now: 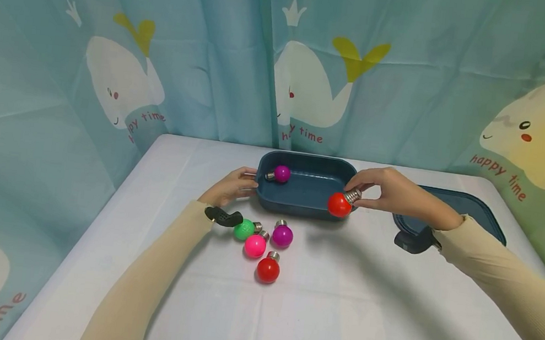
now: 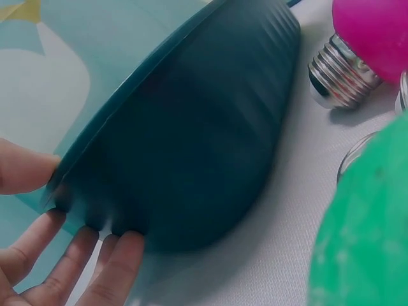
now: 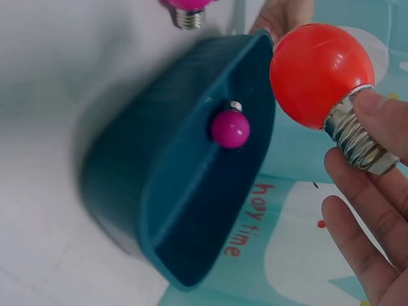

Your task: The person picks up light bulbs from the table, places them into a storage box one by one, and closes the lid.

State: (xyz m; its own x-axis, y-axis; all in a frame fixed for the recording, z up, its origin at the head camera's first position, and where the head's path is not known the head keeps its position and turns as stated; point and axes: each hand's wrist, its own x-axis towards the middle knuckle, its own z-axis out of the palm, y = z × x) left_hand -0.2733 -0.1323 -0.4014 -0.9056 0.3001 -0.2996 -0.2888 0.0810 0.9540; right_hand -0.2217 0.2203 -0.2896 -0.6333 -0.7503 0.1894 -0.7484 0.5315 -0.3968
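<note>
My right hand (image 1: 390,191) pinches a red light bulb (image 1: 339,205) by its metal screw base, thumb on one side and fingers on the other. The bulb overlaps the front right corner of a dark blue plastic box (image 1: 300,210) in the head view. At the box's left end, my left hand (image 1: 232,186) holds the rim, with the thumb at the edge and fingertips against the outer wall. Inside the box lies one purple bulb (image 3: 230,129). Near my left wrist, a green bulb (image 1: 244,229) rests on the table.
Beside the green bulb lie a pink bulb (image 1: 255,246), another purple bulb (image 1: 282,236) and a second red bulb (image 1: 268,271). A dark blue lid (image 1: 468,204) lies flat behind my right forearm. A whale-print curtain (image 1: 223,65) hangs along the white table's (image 1: 337,310) far edge.
</note>
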